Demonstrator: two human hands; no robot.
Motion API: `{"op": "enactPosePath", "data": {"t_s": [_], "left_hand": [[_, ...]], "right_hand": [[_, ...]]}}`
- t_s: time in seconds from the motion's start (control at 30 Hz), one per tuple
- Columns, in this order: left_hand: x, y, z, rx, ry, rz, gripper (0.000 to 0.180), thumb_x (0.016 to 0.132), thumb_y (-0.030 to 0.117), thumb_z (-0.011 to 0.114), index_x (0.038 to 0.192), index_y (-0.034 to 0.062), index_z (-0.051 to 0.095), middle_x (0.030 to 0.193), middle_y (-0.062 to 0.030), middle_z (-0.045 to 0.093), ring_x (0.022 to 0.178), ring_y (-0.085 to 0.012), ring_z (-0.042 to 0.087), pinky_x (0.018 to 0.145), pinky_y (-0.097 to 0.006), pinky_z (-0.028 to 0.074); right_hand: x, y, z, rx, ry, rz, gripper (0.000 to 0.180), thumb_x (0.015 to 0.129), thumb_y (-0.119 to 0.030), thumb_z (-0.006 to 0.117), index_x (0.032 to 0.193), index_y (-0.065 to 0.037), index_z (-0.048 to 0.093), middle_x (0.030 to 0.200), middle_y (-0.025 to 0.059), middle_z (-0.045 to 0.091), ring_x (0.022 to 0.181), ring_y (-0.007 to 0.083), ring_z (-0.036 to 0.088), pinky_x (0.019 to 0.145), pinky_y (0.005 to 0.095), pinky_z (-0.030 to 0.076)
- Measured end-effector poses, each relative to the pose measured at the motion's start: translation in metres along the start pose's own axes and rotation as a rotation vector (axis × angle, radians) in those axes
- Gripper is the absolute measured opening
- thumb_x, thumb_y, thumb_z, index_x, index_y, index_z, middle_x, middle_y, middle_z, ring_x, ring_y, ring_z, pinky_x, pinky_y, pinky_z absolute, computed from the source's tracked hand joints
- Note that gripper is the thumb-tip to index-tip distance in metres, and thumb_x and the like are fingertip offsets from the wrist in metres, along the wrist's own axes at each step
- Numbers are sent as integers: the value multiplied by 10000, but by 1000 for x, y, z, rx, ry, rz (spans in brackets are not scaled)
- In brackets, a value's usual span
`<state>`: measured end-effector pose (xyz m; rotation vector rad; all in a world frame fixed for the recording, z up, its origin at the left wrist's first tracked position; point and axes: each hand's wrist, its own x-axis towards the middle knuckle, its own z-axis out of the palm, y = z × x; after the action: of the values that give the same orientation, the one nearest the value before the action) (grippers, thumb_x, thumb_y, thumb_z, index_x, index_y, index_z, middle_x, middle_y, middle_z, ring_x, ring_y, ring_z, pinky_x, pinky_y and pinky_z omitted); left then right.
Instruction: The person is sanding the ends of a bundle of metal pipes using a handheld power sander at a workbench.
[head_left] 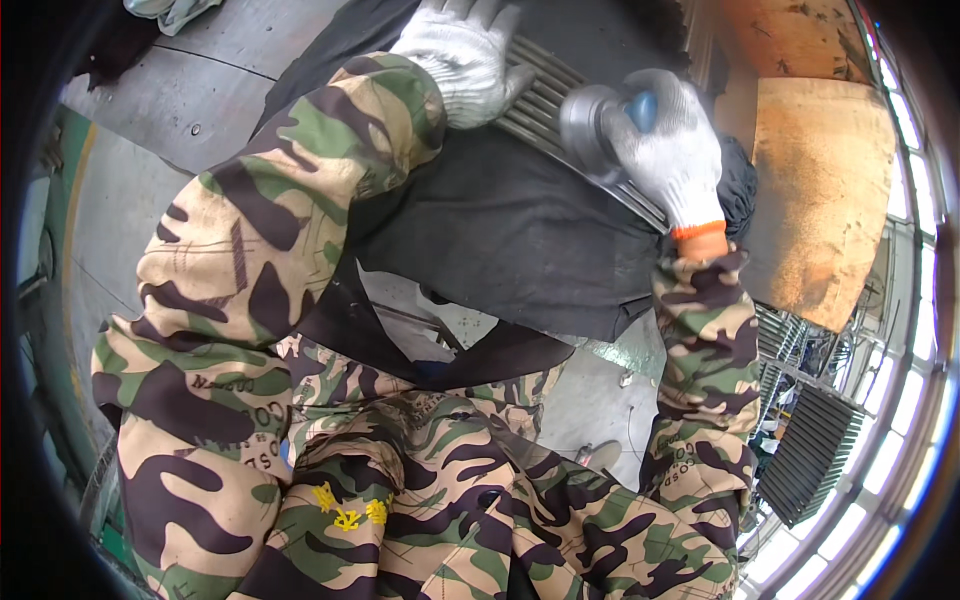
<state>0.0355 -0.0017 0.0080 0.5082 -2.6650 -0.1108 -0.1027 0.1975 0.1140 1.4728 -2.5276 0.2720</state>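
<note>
My left hand (465, 65), in a white knitted glove, lies at the upper middle with its fingers stretched out and resting on a row of grey metal rods (540, 100). The rods lie side by side, running toward the lower right. My right hand (672, 140), in a white glove with an orange cuff, is closed around a round grey tool with a blue part (590, 125). That tool sits against or just over the rods. Its outline is blurred, so its exact kind cannot be made out. Under the rods spreads a black cloth (500, 220).
A worn wooden board (825, 200) stands to the right, with another brownish panel (810, 40) beyond it. More stacked dark rods (812, 450) sit on a rack at the lower right. A grey metal surface (210, 100) extends at the upper left.
</note>
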Motion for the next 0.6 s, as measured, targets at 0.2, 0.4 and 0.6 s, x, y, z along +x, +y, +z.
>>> {"op": "enactPosePath", "data": {"t_s": [0.2,0.4,0.6], "left_hand": [[2,1,9,-57,4,-48,764,1016,491,552,1551,-52,501,1629,-304,453,1558,-478,359,1315,-593,190],[-10,-2,12,-122,17,8,783,1021,507,552,1537,-79,501,1624,-335,447,1551,-513,357,1315,-588,199],[0,10,11,-139,80,-8,798,993,472,594,1504,-135,506,1598,-357,461,1539,-521,373,1305,-588,242]], "right_hand": [[-10,-8,8,11,20,-38,337,861,-381,750,1135,-189,719,1101,141,712,1047,367,718,931,467,585],[11,-2,7,-33,-26,8,373,883,-356,749,1175,-125,722,1143,159,732,1080,373,710,948,471,570],[-3,3,1,-23,63,-19,350,847,-364,750,1137,-169,733,1104,135,724,1030,356,722,918,473,589]]}}
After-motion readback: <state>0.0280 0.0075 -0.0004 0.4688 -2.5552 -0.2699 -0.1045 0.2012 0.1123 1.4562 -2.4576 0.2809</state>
